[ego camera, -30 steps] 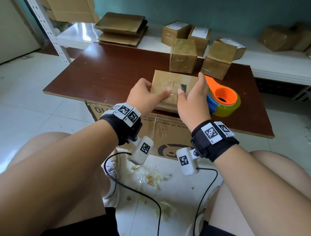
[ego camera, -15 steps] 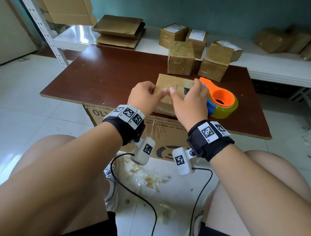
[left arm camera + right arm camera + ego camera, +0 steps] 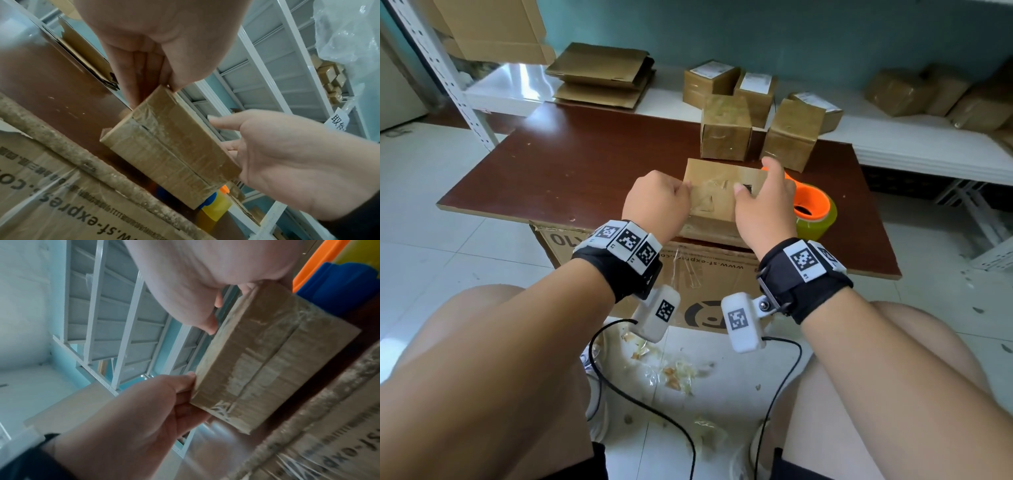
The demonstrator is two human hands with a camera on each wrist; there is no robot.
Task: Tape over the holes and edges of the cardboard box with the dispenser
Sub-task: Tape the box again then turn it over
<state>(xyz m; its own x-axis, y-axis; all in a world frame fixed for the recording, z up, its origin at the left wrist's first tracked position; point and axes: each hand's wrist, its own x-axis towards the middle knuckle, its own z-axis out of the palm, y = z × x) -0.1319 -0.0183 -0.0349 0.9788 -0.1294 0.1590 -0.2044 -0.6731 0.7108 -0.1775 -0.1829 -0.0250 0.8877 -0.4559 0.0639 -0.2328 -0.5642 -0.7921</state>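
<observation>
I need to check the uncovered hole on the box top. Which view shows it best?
Head view: the dark hole shows on the cardboard box top, beside the right hand thumb. Both wrist views show only the box's taped side faces, not the hole.

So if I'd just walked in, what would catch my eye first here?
Probably the two hands meeting over a small flat cardboard box at the near edge of the brown table: the left hand holds its left end, the right hand its right side. Just right of the box sits the bright orange and yellow tape dispenser, untouched. Behind them stand two taped boxes.
</observation>
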